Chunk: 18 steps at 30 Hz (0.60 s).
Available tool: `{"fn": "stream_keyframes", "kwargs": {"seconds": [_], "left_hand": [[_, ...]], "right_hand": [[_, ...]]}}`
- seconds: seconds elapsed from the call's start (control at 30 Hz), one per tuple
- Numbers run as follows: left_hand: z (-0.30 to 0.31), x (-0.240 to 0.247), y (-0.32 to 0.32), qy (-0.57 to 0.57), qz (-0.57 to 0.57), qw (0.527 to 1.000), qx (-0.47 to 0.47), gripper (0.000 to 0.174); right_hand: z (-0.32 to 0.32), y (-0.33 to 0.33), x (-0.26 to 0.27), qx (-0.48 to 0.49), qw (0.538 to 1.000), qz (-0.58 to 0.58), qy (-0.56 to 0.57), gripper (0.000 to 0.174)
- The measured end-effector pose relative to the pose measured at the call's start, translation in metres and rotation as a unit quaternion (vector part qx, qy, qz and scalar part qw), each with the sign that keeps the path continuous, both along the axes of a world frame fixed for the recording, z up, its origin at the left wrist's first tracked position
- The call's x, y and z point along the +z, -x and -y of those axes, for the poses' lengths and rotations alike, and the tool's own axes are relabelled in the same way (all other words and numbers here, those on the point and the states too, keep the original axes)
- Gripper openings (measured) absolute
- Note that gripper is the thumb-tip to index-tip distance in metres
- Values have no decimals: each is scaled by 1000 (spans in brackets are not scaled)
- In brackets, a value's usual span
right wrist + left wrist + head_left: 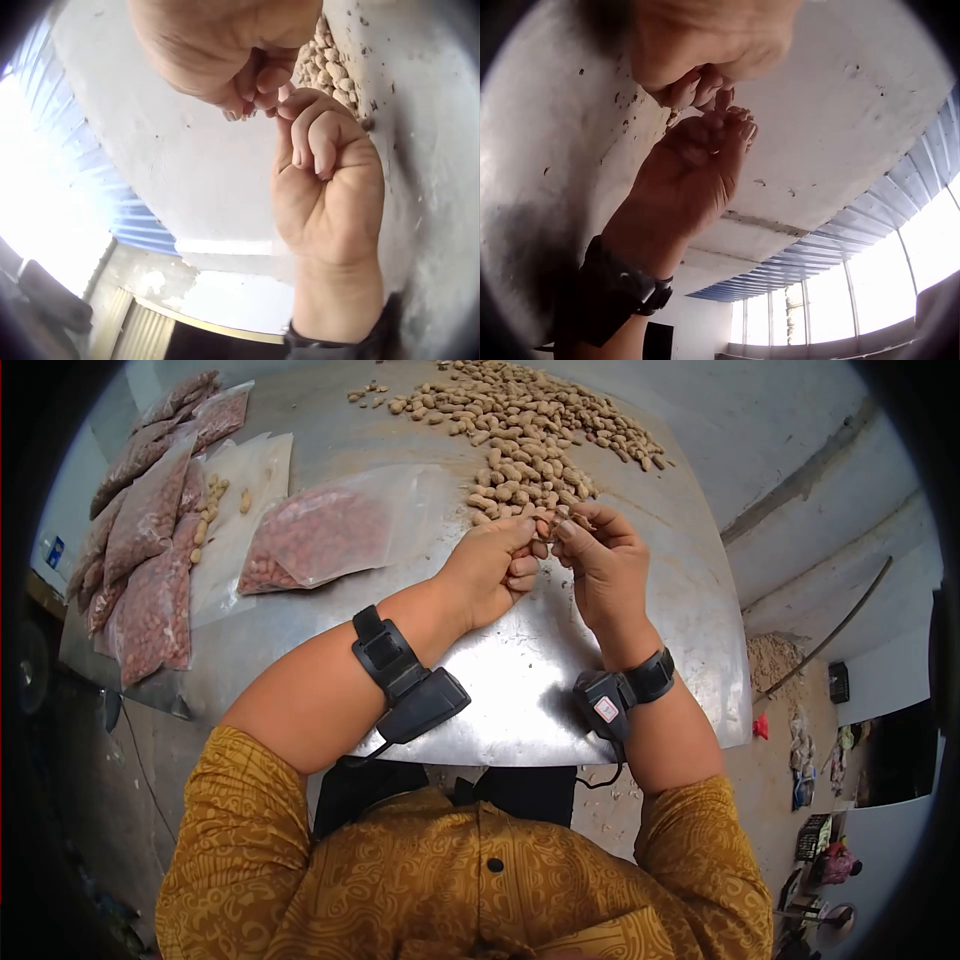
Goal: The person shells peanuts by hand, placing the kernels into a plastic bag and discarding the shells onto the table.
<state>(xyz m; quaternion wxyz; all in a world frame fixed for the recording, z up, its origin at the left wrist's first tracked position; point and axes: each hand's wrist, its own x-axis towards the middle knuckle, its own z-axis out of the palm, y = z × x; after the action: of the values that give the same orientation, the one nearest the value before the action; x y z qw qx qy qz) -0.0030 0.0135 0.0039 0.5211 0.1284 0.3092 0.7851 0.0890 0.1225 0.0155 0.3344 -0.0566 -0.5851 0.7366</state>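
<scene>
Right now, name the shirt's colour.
The shirt is mustard brown with swirls, clearest in the head view.

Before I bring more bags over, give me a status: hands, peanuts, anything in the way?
Left hand and right hand close together, fingertips pinching a peanut. Peanut heap just beyond. Filled bag flat on the table's left side.

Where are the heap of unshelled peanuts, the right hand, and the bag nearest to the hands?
Heap of unshelled peanuts [528, 466], head view, near part.
Right hand [614, 572], head view, middle of the hand.
Bag [318, 536], head view, its filled part.
</scene>
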Motion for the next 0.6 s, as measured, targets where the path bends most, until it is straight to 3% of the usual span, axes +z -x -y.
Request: {"fn": "stream_keyframes", "kwargs": {"seconds": [0.07,0.3,0.4,0.5,0.6], "left_hand": [[-3,-7,8,-18,64,997,-48,19],[0,-10,13,-32,135,988,-65,23],[0,-4,8,-13,139,989,-46,23],[2,3,4,15,144,989,-31,23],[1,3,5,11,128,991,-37,18]], "right_hand": [[4,0,2,-36,984,24,-174,16],[6,2,6,-62,872,-32,-484,19],[8,0,5,-30,952,11,-304,17],[6,-4,11,-45,965,32,-258,17],[-5,0,3,-21,989,31,-145,20]]}}
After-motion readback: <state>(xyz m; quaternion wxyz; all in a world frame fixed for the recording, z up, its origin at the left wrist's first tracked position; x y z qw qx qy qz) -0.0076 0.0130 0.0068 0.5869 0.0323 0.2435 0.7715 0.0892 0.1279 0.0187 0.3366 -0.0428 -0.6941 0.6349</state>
